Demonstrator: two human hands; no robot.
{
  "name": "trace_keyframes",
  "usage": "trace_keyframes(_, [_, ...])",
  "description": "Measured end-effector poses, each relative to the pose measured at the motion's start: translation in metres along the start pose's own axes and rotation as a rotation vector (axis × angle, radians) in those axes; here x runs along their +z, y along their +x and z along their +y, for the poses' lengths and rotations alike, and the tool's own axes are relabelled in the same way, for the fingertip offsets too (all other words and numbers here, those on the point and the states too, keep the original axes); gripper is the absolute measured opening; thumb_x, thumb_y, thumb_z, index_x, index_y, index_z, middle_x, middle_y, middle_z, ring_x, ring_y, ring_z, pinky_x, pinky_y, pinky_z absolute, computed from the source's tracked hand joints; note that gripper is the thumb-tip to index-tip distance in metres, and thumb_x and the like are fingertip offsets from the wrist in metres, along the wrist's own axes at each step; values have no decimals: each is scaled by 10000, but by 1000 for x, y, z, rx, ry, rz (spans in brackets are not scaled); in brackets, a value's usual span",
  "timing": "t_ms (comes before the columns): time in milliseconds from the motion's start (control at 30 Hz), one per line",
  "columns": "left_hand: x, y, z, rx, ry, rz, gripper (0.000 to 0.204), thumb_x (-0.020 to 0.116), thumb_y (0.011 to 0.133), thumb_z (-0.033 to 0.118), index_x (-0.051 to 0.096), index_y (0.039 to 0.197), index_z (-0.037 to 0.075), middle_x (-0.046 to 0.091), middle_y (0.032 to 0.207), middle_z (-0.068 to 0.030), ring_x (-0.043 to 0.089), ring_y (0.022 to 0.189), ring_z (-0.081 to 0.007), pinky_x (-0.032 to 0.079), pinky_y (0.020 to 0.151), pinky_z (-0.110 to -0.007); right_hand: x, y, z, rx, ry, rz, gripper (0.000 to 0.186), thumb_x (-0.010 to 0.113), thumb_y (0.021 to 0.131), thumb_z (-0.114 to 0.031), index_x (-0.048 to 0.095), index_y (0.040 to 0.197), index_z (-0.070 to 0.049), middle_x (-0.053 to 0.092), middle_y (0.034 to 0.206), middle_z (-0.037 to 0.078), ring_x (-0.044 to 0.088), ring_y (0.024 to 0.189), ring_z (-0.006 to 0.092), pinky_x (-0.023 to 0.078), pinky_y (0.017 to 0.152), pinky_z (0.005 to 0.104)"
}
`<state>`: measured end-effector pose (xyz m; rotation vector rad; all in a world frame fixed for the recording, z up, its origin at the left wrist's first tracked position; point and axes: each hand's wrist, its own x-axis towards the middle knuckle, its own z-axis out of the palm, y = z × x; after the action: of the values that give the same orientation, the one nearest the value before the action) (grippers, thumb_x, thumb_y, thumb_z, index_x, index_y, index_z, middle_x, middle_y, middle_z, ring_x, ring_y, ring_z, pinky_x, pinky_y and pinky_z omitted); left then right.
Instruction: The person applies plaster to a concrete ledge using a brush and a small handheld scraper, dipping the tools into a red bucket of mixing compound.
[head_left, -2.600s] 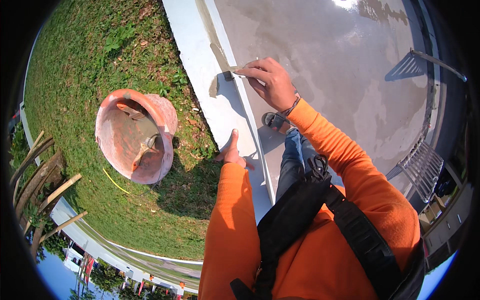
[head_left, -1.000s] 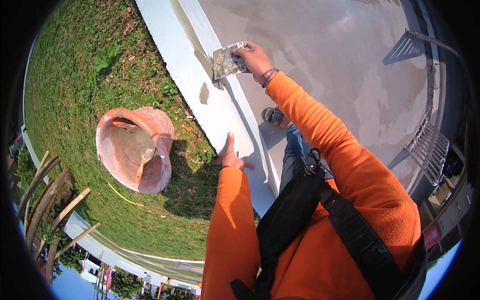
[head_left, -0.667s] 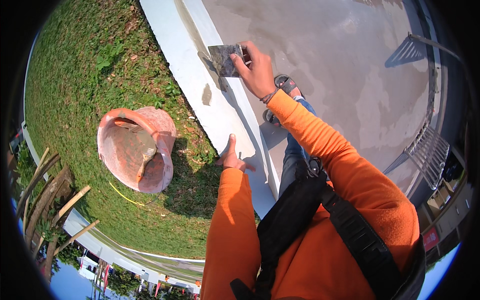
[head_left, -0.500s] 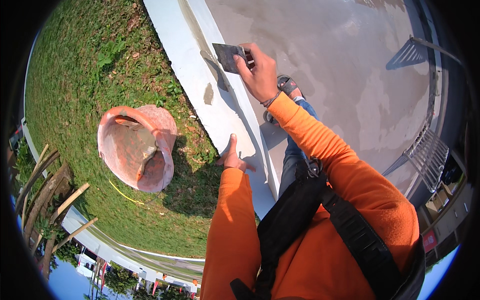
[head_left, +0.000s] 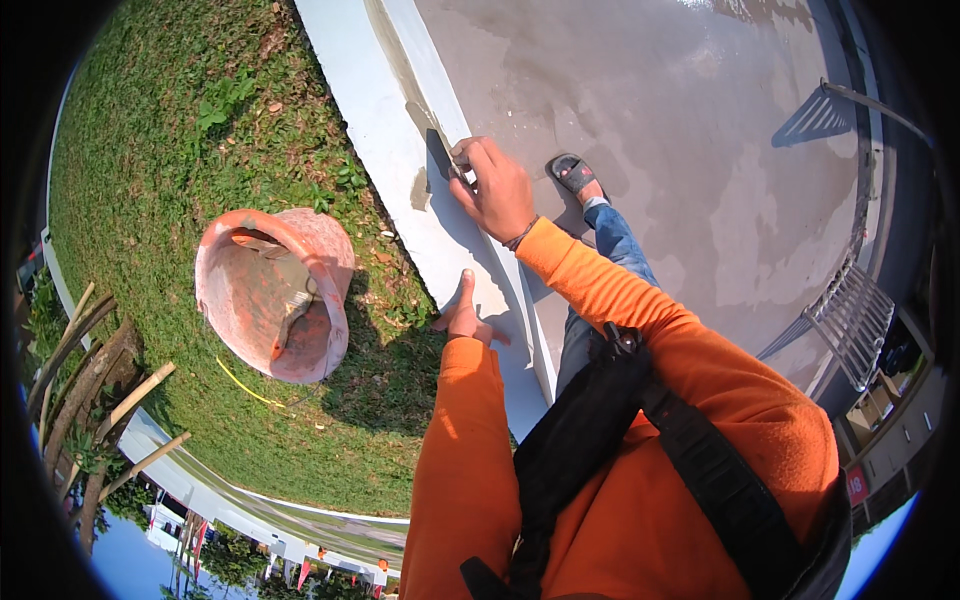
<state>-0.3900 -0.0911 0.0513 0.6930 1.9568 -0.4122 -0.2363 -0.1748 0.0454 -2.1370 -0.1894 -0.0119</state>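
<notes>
My right hand (head_left: 498, 192) pinches a flat, dark, square-bladed scraper (head_left: 441, 160) between thumb and fingers. Its blade is steeply tilted and lies close to the inner corner of the white ledge (head_left: 385, 165), beside a strip of grey filler. Lower down, my left hand (head_left: 466, 318) rests on the same ledge, thumb raised and fingers apart, holding nothing. To its left, a mortar-smeared orange bucket (head_left: 335, 245) stands on the grass. Inside the bucket lies a tool with an orange handle (head_left: 278, 347); its working end is too smeared to name.
Grass (head_left: 140, 200) covers the ground left of the ledge. A grey, partly wet floor (head_left: 680, 220) spreads to the right, where my sandalled foot (head_left: 575, 174) stands. A metal rack (head_left: 850, 320) is at the far right; cut branches (head_left: 110, 390) stand at the lower left.
My right hand has moved down and left with the scraper, turning the blade from face-up above the ledge to steeply tilted near its surface. The left hand stays in place.
</notes>
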Motion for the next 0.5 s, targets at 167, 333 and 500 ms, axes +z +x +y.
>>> trace_keyframes(167, [-22,35,-2,-10,94,-494,1015,773,685,564,241,1420,108,500,1348,-101,476,1173,-433,254,765,-828,-7,-27,13,91,55,-73,198,642,776,-75,539,940,-38,625,882,123,638,705,256,501,592,330])
trace_keyframes(333, [-8,10,-1,8,69,-168,985,760,666,612,344,1415,126,413,1434,-96,371,1256,-473,218,775,-841,-11,0,39,352,176,31,178,610,844,-110,542,994,-42,658,759,168,660,693,302,502,630,373])
trace_keyframes(500, [-3,5,-2,-2,61,-109,985,785,658,580,340,1424,151,411,1430,-121,342,1272,-483,202,778,-848,8,34,73,274,347,40,209,589,843,-56,646,1044,-59,676,796,147,632,638,227,491,624,325])
